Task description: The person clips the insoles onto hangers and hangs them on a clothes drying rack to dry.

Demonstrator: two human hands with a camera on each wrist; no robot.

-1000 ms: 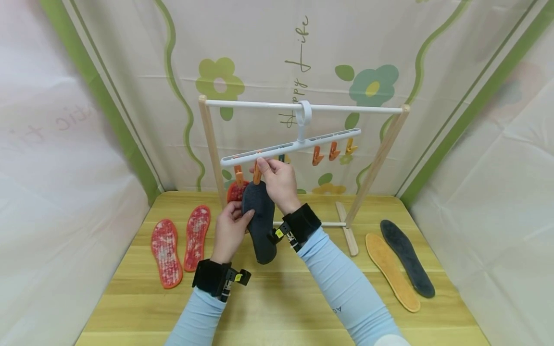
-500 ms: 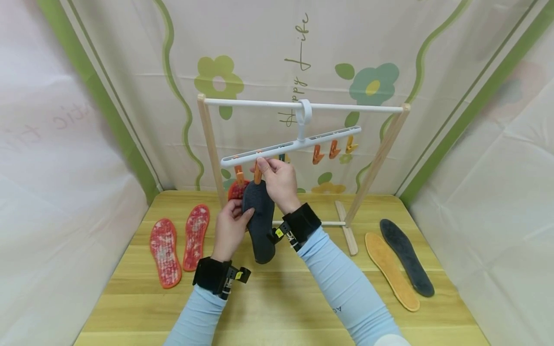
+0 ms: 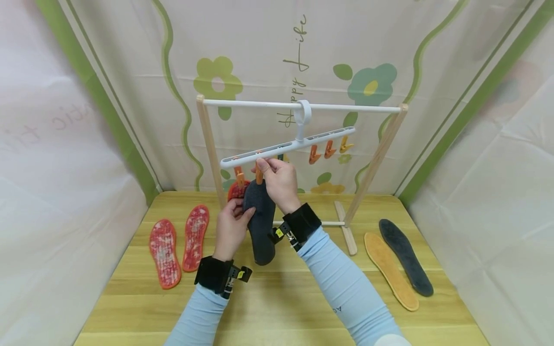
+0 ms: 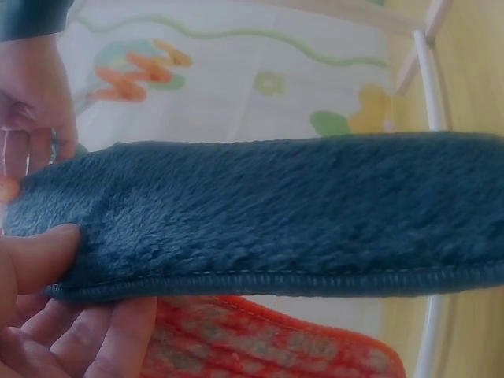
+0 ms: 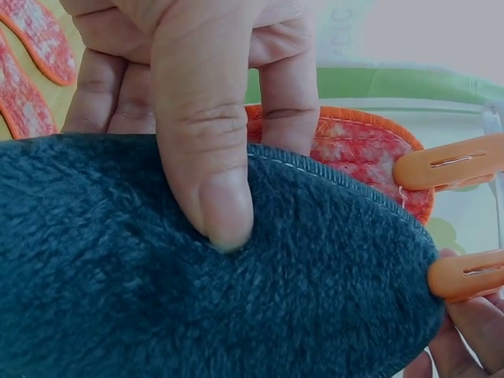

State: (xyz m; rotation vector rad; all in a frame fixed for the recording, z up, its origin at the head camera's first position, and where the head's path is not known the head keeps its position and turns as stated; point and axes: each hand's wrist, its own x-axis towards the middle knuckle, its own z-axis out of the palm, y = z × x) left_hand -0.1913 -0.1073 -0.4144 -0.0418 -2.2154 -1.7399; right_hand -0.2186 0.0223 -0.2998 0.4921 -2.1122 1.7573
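Note:
My left hand (image 3: pixel 231 226) pinches the edge of a dark fuzzy insole (image 3: pixel 261 226) near its upper end, thumb on the pile and fingers behind, as the left wrist view shows. The insole hangs upright below the white hanger (image 3: pixel 287 145). My right hand (image 3: pixel 280 182) grips an orange clip (image 3: pixel 259 174) on the hanger; in the right wrist view that clip's tip (image 5: pixel 445 279) is at the insole's rounded end. Just behind, a red-and-white insole (image 5: pixel 358 153) hangs from another orange clip (image 5: pixel 449 161), partly hidden by the dark one.
Two red-and-white insoles, one nearer (image 3: pixel 166 253) and one farther (image 3: pixel 195 238), lie at the table's left. A tan insole (image 3: pixel 391 271) and a dark insole (image 3: pixel 407 257) lie at the right. More clips (image 3: pixel 329 149) hang on the hanger's right half. A wooden-legged rack (image 3: pixel 376 166) carries the hanger.
The hanger's right end and its clips have shifted slightly to the left. Both hands keep their hold on the dark insole and the orange clip.

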